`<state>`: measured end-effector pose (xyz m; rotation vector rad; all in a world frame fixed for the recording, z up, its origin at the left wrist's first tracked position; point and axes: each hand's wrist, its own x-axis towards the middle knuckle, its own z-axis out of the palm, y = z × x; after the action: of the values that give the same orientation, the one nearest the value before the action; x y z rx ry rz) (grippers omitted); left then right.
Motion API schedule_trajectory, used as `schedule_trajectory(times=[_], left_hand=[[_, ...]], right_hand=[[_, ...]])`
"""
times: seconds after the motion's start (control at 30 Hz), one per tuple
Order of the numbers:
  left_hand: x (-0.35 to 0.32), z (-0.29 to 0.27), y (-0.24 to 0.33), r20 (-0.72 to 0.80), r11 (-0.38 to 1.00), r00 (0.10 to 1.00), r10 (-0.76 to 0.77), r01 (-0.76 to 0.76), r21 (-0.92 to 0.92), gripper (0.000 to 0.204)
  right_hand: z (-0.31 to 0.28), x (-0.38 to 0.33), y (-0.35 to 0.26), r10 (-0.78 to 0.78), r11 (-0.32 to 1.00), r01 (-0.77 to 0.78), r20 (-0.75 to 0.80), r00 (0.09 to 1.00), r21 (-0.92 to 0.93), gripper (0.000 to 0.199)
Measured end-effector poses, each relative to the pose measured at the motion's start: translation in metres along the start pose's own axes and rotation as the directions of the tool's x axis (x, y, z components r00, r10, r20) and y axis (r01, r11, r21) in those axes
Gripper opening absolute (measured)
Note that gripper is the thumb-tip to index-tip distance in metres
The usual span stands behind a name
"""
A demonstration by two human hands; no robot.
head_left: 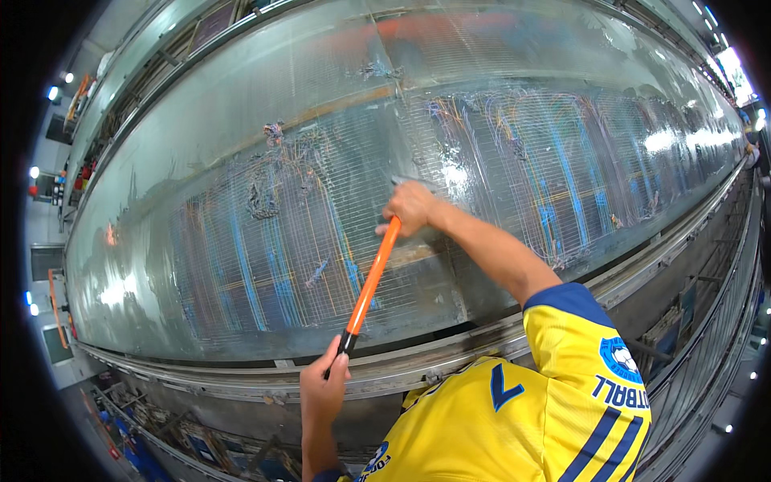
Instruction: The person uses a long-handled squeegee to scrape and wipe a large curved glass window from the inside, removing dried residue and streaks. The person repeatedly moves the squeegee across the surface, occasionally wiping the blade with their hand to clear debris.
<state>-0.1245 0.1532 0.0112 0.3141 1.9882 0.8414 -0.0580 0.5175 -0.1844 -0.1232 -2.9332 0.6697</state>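
Observation:
Both hands are on one long-handled tool with an orange shaft [373, 277] and a black lower end. My left hand [324, 381] is wrapped round the black end, near the front rail. Farther up and to the right, my right hand [412, 209] closes round the upper part of the shaft. A thin grey piece shows just beyond my right hand; the tool's head is mostly hidden, so its kind is unclear. The shaft slants over a long, wet, translucent sheet [128, 265]. Fine grid lines and blue, orange and purple strands [265, 281] show in it.
A metal rail [241, 386] runs along the sheet's near edge, with a railing [723, 297] at right. Tangled strand clumps [263, 201] lie on the left half. Another rail [161, 68] borders the far side. Far right, part of another person [752, 153] shows.

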Motion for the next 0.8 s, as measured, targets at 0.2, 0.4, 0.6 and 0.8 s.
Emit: schedule_trajectory(times=[0.2, 0.4, 0.6, 0.8], left_hand=[[-0.034, 0.007, -0.009, 0.034, 0.996, 0.999, -0.024, 0.021, 0.082, 0.041], [0.022, 0.009, -0.011, 0.023, 0.998, 0.999, 0.046, -0.045, -0.053, 0.044], [-0.036, 0.007, -0.051, -0.298, 0.566, 0.547, 0.782, -0.425, 0.706, 0.039], [-0.123, 0.023, -0.117, -0.276, 0.754, 0.751, 0.6, -0.414, 0.511, 0.051]], right_hand=[[0.012, -0.059, -0.02, 0.003, 0.998, -0.003, 0.004, 1.0, 0.07, 0.055], [0.006, 0.023, 0.021, 0.039, 0.995, -0.036, 0.036, 0.999, -0.093, 0.046], [-0.024, 0.058, -0.047, -0.211, 0.977, 0.187, -0.445, 0.87, -0.099, 0.037], [0.018, -0.088, -0.145, 0.012, 0.998, -0.045, -0.584, 0.812, -0.042, 0.023]])
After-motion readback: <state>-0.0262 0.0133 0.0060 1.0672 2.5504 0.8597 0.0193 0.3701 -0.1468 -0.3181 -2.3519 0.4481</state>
